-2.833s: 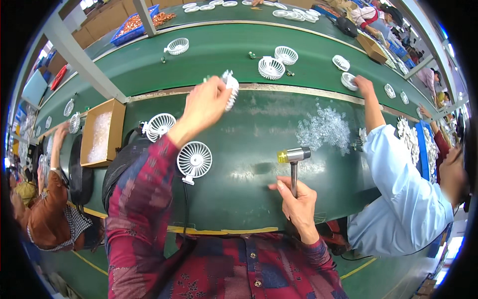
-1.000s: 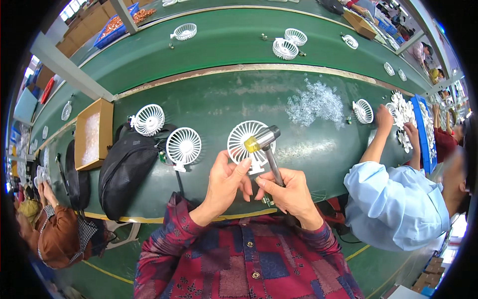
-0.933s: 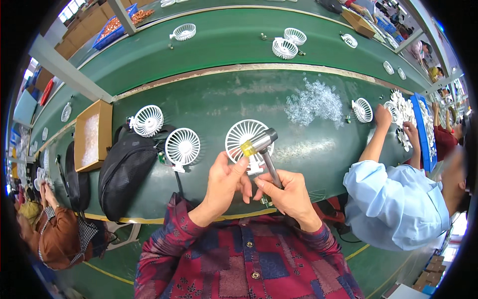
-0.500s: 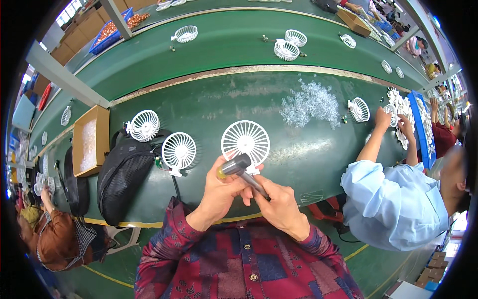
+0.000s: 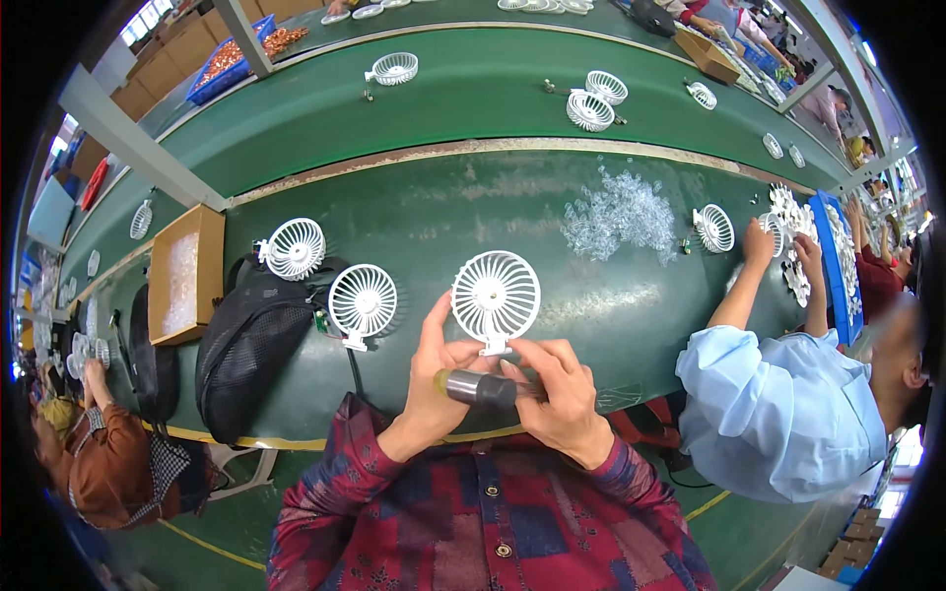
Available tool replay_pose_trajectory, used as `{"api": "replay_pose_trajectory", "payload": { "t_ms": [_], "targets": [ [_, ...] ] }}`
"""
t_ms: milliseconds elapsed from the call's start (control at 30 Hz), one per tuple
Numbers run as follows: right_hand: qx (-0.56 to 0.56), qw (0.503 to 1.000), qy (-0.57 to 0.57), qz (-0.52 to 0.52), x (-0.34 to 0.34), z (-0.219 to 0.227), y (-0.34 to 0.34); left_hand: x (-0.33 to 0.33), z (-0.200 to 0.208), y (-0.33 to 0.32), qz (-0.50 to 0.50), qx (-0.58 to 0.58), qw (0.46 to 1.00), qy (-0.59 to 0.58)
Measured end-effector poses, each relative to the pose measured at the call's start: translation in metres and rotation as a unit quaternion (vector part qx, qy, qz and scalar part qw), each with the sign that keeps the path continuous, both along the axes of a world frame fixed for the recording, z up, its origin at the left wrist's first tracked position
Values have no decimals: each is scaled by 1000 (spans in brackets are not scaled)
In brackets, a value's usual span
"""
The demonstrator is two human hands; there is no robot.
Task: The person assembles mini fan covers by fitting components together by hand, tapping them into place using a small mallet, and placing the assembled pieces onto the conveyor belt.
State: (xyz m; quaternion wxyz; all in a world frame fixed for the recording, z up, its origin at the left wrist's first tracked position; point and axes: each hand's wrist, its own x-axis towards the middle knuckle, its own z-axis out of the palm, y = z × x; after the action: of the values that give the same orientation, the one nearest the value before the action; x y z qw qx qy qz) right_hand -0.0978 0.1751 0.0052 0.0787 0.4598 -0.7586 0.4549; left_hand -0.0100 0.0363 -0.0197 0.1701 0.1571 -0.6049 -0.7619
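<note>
A white round fan housing [image 5: 495,295] with radial ribs and a short stem is right in front of me. My left hand [image 5: 430,389] grips it, index finger along its left rim and other fingers near the stem. A hammer with a grey metal head [image 5: 479,388], one end yellow and the other black, lies across just below the stem. Its handle is in my closed right hand [image 5: 564,399], whose fingertips also touch the base of the stem. Left of these, another fan housing [image 5: 363,300] with a small green circuit board rests on the table, and one more [image 5: 296,248] sits behind it.
A black mesh bag [image 5: 251,345] and a cardboard box [image 5: 187,276] of clear parts stand at left. Clear plastic pieces [image 5: 621,217] are heaped right of centre. A co-worker in blue [image 5: 778,404] handles parts beside a blue tray [image 5: 838,266]. Beyond runs a green conveyor [image 5: 473,98] carrying fan housings.
The hammer head has moved down from the fan's stem and turned to point right. My left index finger has reached up along the fan's rim. My right fingertips have come to the stem.
</note>
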Motion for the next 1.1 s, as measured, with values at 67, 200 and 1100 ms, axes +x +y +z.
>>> {"api": "replay_pose_trajectory", "payload": {
  "t_ms": [67,200,1100],
  "targets": [
    [9,1000,7,8,-3,2,-1,4,2,-2,-15,-45,999,-21],
    [31,998,28,44,-1,2,2,7,17,1,-37,49,998,-4],
    [20,919,-393,23,10,-6,-4,-2,15,-15,-4,230,973,0]
  ]
}}
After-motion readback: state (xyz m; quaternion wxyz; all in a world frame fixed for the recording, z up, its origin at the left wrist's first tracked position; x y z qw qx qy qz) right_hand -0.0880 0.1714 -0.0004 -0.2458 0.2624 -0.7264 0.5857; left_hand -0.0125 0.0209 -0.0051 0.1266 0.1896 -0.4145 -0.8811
